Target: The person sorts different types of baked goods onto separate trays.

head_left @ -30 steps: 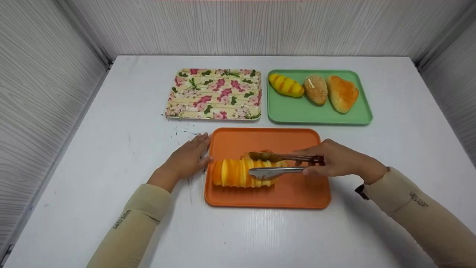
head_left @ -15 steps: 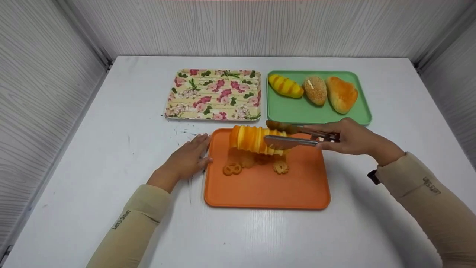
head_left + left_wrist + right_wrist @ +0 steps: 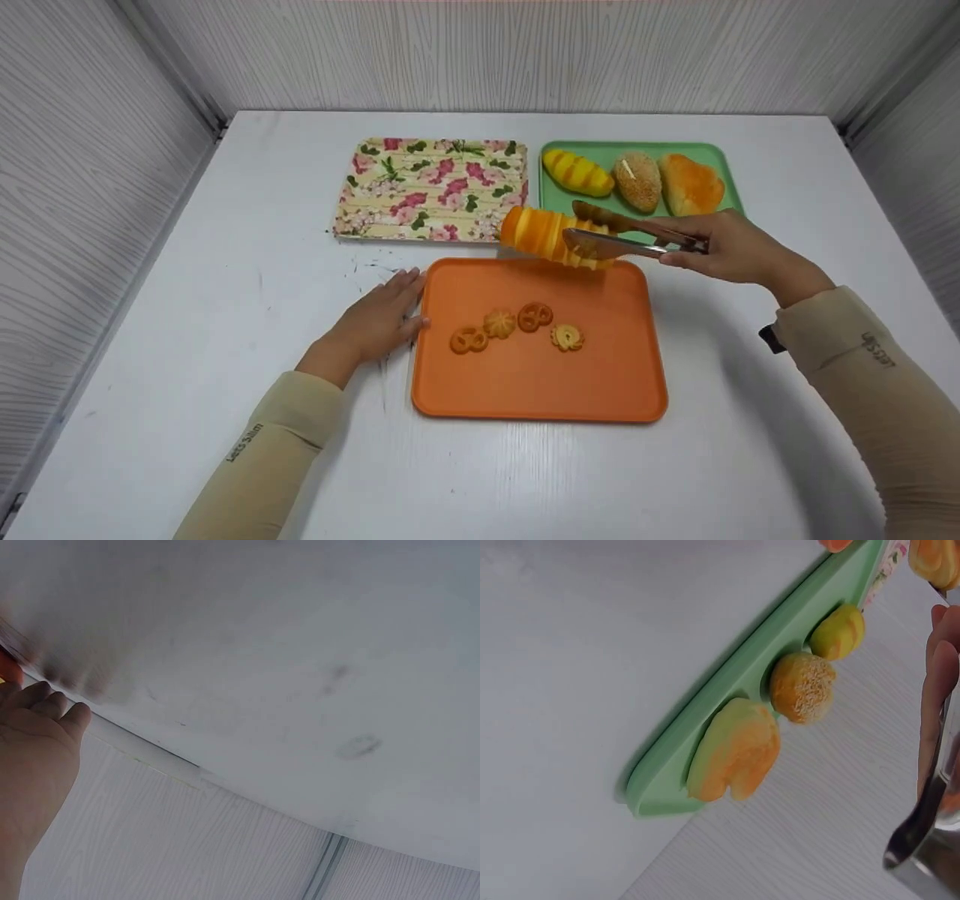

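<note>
My right hand (image 3: 739, 249) grips a pair of metal tongs (image 3: 626, 241). Between the tong blades hangs a ridged yellow-orange loaf (image 3: 534, 231), held over the gap between the orange tray's far edge and the two back trays. In the right wrist view the tongs (image 3: 922, 821) and part of the loaf (image 3: 932, 561) show at the right side. My left hand (image 3: 373, 324) rests on the table, fingers extended, touching the left edge of the orange tray (image 3: 540, 390). Several small cookies (image 3: 499, 323), some pretzel-shaped, lie on that tray.
At the back right a green tray (image 3: 555, 217) bears a yellow striped bun (image 3: 577, 172), a sesame bun (image 3: 637, 181) and a golden bread (image 3: 691, 184). A flowered tray (image 3: 431, 191) lies left of it. Pale wood-grain walls (image 3: 525, 56) enclose the white table.
My right hand has lifted the loaf with the tongs off the orange tray and carried it away toward the back trays, uncovering the cookies. The left hand has stayed put.
</note>
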The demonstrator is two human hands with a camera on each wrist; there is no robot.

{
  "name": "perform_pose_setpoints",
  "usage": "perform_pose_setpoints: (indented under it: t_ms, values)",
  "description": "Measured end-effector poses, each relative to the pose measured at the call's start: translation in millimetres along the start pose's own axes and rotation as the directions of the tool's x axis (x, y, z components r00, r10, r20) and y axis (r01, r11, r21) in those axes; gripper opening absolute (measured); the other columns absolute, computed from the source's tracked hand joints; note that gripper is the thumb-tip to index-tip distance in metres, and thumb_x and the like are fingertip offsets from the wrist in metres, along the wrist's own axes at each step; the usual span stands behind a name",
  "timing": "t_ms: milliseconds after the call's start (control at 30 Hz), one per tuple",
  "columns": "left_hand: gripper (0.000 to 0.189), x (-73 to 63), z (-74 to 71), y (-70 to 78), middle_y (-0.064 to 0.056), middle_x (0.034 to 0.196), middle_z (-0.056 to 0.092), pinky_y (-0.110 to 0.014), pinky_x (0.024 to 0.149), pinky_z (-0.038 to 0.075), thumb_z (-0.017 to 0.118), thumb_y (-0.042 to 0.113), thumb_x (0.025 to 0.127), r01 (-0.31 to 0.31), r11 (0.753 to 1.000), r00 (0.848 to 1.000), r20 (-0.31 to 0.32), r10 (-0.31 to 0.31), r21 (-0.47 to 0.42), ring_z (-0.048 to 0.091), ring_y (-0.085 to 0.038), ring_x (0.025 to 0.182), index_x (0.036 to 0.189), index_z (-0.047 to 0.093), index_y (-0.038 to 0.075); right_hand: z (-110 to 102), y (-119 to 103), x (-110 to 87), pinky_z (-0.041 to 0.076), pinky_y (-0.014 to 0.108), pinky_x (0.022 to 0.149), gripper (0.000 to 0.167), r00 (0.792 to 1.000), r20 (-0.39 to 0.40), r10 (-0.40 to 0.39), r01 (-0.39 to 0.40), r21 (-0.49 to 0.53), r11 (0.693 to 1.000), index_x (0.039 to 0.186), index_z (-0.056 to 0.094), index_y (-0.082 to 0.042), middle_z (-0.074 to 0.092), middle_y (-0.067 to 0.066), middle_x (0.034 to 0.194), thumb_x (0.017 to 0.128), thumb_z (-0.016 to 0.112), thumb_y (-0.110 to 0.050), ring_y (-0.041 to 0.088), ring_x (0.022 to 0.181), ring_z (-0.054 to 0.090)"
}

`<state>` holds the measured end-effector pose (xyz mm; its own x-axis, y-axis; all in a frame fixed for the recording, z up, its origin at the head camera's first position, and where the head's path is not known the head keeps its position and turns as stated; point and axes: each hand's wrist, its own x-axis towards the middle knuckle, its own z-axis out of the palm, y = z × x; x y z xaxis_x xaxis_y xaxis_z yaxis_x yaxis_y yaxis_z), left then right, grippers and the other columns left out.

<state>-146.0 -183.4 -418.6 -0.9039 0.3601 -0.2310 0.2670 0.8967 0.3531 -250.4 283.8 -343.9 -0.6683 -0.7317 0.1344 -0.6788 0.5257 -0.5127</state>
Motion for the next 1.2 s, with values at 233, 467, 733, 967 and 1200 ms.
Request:
perform_pose_setpoints:
  t_ms: [233, 467, 733, 967, 1200]
  values:
    - [0.072, -0.4, 0.4, -0.5, -0.008, 0.158, 0.012, -0.044, 0.114, 0.012, 0.041, 0.047, 0.1, 0.002, 1.0, 1.0, 0.001, -0.002, -0.008, 0.006, -0.023, 0.144, 0.154, 0.011, 0.01, -7.2, 13.2, -1.6, 0.038, 0.024, 0.051, 0.049, 0.997, -0.035, 0.075, -0.076, -0.042, 0.996, 0.137, 0.055, -0.019, 0.069, 0.001, 0.088, 0.09, 0.068, -0.021, 0.012, 0.056, 0.046]
    - [0.072, -0.3, 0.2, -0.2, -0.007, 0.158, 0.011, -0.044, 0.114, 0.012, 0.042, 0.048, 0.099, 0.015, 1.0, 1.0, 0.004, -0.015, -0.016, 0.006, -0.023, 0.144, 0.154, 0.011, 0.012, -13.0, 23.7, -3.8, 0.037, 0.024, 0.055, 0.049, 0.985, -0.06, 0.165, -0.169, -0.069, 0.983, 0.137, 0.055, -0.02, 0.069, 0.004, 0.102, 0.09, 0.067, -0.024, 0.014, 0.059, 0.047]
    - [0.072, 0.2, 0.3, -0.2, -0.006, 0.159, 0.01, -0.044, 0.114, 0.012, 0.04, 0.049, 0.099, 0.032, 0.999, 0.999, 0.012, -0.032, -0.023, 0.005, -0.022, 0.144, 0.155, 0.009, 0.014, -15.5, 33.9, -5.5, 0.038, 0.026, 0.055, 0.049, 0.976, -0.057, 0.212, -0.217, -0.102, 0.971, 0.138, 0.054, -0.022, 0.068, 0.009, 0.109, 0.091, 0.066, -0.03, 0.018, 0.059, 0.046]
    - [0.071, -0.6, 0.3, 0.0, -0.007, 0.158, 0.013, -0.044, 0.115, 0.011, 0.042, 0.046, 0.1, 0.015, 1.0, 1.0, -0.002, -0.015, -0.02, 0.007, -0.023, 0.144, 0.154, 0.012, 0.012, -16.4, 36.8, -7.4, 0.034, 0.027, 0.049, 0.051, 0.971, -0.06, 0.233, -0.238, -0.111, 0.965, 0.137, 0.054, -0.02, 0.066, 0.016, 0.102, 0.089, 0.069, -0.028, 0.015, 0.051, 0.038]
    - [0.072, -1.2, -0.4, 1.4, -0.004, 0.159, 0.01, -0.042, 0.115, 0.01, 0.04, 0.049, 0.099, 0.04, 0.999, 0.999, 0.023, -0.04, -0.018, 0.005, -0.02, 0.144, 0.154, 0.01, 0.014, -13.8, 41.5, -7.9, 0.035, 0.028, 0.051, 0.052, 0.972, -0.064, 0.228, -0.234, -0.116, 0.965, 0.138, 0.054, -0.019, 0.065, 0.019, 0.109, 0.088, 0.069, -0.027, 0.017, 0.055, 0.04]
